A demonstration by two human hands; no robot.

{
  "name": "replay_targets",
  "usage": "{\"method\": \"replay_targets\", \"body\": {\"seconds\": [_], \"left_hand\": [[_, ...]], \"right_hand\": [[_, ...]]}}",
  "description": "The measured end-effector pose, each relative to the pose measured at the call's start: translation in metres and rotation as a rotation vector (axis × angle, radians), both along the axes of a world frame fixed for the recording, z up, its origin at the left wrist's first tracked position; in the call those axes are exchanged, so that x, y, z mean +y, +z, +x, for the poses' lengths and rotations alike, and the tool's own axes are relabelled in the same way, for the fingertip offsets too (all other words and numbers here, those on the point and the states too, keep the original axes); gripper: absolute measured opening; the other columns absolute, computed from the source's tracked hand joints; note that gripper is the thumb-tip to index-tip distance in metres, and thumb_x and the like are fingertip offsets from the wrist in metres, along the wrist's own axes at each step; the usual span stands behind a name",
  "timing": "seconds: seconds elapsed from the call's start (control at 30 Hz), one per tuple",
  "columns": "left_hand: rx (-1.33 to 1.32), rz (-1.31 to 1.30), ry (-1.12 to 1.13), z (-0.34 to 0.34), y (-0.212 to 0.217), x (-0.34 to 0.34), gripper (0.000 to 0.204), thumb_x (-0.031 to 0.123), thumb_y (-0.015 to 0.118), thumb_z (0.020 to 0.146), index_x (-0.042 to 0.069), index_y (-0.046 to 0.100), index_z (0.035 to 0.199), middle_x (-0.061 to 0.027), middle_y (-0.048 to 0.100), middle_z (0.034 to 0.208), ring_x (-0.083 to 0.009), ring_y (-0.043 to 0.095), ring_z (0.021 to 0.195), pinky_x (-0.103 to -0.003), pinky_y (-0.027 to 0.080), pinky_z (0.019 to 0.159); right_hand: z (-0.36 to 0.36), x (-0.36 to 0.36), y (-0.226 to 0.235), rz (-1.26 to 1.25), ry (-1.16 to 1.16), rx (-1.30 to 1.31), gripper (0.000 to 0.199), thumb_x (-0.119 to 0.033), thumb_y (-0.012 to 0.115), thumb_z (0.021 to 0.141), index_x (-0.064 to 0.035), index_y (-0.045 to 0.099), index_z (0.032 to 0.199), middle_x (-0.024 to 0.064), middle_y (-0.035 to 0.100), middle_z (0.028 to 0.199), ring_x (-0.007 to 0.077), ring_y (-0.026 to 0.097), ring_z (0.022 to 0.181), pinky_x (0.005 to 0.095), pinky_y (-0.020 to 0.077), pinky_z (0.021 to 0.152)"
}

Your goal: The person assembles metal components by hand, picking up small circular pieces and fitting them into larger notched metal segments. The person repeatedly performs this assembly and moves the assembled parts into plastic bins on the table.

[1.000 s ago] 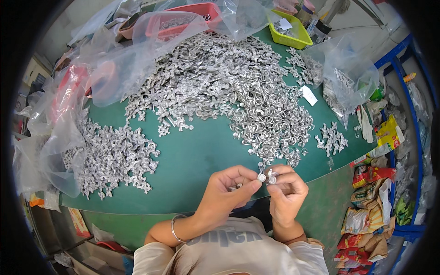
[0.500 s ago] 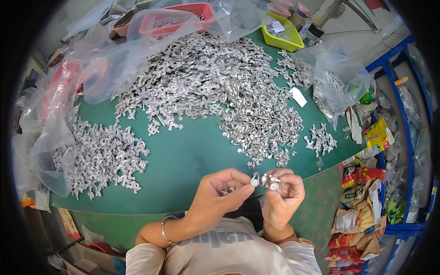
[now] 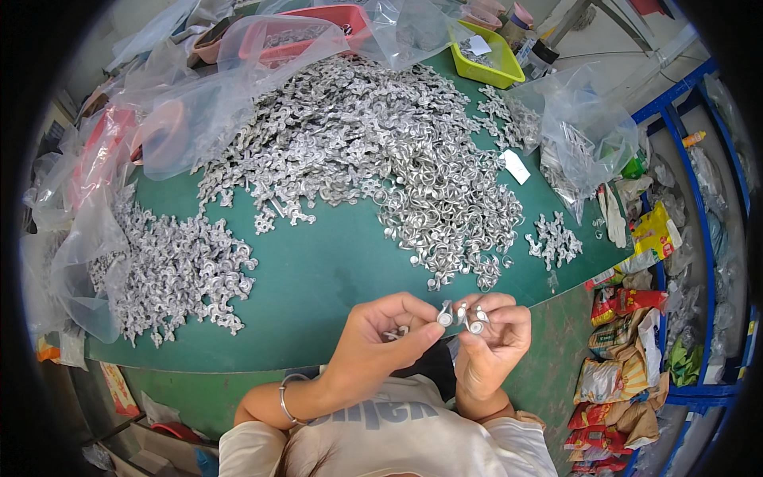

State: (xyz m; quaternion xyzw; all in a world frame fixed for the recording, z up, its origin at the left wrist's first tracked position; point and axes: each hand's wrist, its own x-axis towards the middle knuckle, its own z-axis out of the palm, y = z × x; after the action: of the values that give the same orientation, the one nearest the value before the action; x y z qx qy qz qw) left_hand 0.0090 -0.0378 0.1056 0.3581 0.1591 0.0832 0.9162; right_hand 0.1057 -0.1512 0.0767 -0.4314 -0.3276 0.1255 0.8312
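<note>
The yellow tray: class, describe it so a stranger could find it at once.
Start at the green table and its big heap of silver parts. Look past the heap to the far right edge: the yellow tray sits there. It alone is bright yellow; the other tray is red.

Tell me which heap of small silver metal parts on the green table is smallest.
The small cluster of silver metal parts near the table's right edge; the big central heap and the left heap are far larger.

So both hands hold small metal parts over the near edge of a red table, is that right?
Not quite. The head view shows the table is green, not red. The left hand and right hand do hold small metal parts over its near edge.
</note>
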Motion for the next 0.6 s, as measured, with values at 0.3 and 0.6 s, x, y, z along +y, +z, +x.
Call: {"method": "replay_targets", "body": {"seconds": [0.3,0.6], "left_hand": [[0.012,-0.005,0.002,0.0004,0.001,-0.0014,0.01,0.007,0.059,0.084,0.0,0.059,0.091,0.0037,0.054,0.067,0.002,0.034,0.051,-0.015,0.023,0.043],[0.007,0.003,-0.008,-0.0002,0.0009,-0.002,0.01,0.007,0.059,0.084,0.001,0.059,0.092,0.0043,0.053,0.066,0.0023,0.034,0.051,-0.015,0.023,0.043]], "right_hand": [[0.0006,-0.0011,0.0007,-0.015,-0.013,-0.023,0.036,0.016,0.064,0.066,-0.0013,0.046,0.092,0.0135,0.051,0.095,0.0273,0.057,0.088,0.0396,0.0489,0.077],[-0.0008,-0.0014,0.0028,-0.01,-0.004,0.0,0.035,0.015,0.063,0.067,-0.0006,0.045,0.093,0.0148,0.051,0.095,0.0269,0.056,0.087,0.0379,0.0477,0.076]]}}
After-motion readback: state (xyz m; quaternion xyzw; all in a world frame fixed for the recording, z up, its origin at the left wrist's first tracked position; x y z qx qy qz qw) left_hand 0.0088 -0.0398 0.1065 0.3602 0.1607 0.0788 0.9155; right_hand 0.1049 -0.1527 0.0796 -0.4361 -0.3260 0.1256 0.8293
